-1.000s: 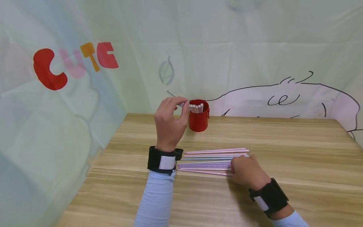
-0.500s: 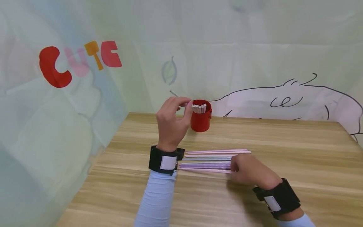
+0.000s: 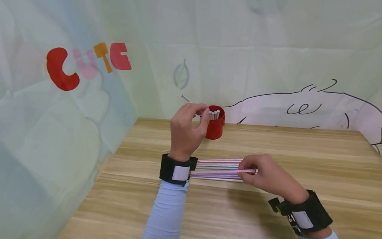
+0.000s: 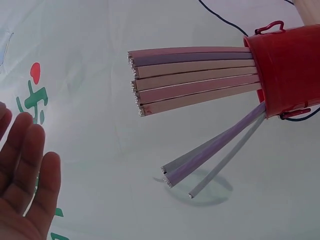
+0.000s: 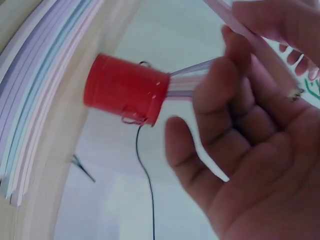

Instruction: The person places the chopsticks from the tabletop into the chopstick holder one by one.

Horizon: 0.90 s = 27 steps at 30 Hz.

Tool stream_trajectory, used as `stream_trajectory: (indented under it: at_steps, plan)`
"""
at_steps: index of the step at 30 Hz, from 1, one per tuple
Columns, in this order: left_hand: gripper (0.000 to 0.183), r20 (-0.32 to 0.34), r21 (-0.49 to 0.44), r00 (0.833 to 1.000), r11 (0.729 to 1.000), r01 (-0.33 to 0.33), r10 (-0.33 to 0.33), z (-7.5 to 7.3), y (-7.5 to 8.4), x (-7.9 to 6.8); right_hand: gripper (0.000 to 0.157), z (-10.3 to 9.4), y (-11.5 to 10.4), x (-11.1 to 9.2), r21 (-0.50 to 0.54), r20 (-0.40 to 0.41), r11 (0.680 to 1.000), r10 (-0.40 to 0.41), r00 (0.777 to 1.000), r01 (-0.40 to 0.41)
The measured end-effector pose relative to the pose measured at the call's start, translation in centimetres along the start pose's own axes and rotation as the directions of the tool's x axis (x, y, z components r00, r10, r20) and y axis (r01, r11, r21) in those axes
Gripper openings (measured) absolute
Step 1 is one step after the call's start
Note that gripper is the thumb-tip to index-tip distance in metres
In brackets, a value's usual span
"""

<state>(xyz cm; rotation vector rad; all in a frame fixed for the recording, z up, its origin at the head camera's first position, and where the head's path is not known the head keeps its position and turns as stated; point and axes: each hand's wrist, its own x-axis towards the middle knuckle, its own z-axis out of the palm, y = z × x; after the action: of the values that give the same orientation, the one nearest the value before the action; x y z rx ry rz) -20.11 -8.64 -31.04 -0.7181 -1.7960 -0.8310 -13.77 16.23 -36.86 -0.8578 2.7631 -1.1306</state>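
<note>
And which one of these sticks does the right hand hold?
The pinkish stick pinched in the right hand, with one end showing in front of the palm. The other sticks lie on the table or stand in the red cup.

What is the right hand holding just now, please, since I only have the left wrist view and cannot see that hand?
Observer: The right hand pinches a pale pinkish stick between thumb and fingers.
Operator: Thank you. Could you tell me whether anything lies near it?
Observer: Yes, more pastel sticks lie roughly side by side on the table, nearer to the person than the red bucket.
Operator: That bucket looks sideways in my picture; would you kindly say how it stands?
Observer: The head view shows it upright on the table, towards the back edge.
</note>
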Motion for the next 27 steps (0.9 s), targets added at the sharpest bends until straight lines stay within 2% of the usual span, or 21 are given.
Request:
stream_trajectory:
  at_steps: [6, 12, 16, 19, 22, 25, 27]
  plan:
    - [0.015, 0.022, -0.021, 0.999, 0.999, -0.024, 0.025, 0.0, 0.7, 0.3, 0.009, 0.0, -0.7, -0.1, 0.044, -0.149, 0.994, -0.091, 0.985, 0.098]
    - [0.015, 0.050, -0.015, 0.998, 0.999, -0.049, 0.050, 0.0, 1.6, 0.4, 0.015, -0.1, -1.3, -0.3, 0.040, -0.274, 0.984, -0.158, 0.949, 0.175]
    - [0.016, 0.111, -0.018, 0.989, 0.995, -0.095, 0.097, 0.1, 2.7, 0.5, 0.018, -0.2, -1.7, -0.3, 0.030, -0.344, 0.970, -0.217, 0.913, 0.242]
    - [0.015, 0.169, -0.045, 0.975, 0.990, -0.137, 0.143, 0.3, 3.6, 0.5, 0.021, -0.4, -2.0, -0.3, 0.015, -0.393, 0.952, -0.274, 0.878, 0.304]
    - [0.015, 0.234, -0.082, 0.954, 0.981, -0.173, 0.188, 0.6, 4.6, 0.4, 0.025, -0.5, -2.2, -0.3, 0.000, -0.428, 0.939, -0.312, 0.848, 0.345]
    - [0.017, 0.311, -0.127, 0.923, 0.973, -0.193, 0.224, 1.0, 5.6, 0.1, 0.026, -0.6, -2.2, -0.4, -0.018, -0.464, 0.928, -0.338, 0.819, 0.373]
    - [0.018, 0.360, -0.151, 0.902, 0.969, -0.195, 0.238, 1.2, 6.2, -0.1, 0.021, -0.6, -2.1, -0.4, -0.042, -0.493, 0.912, -0.373, 0.786, 0.407]
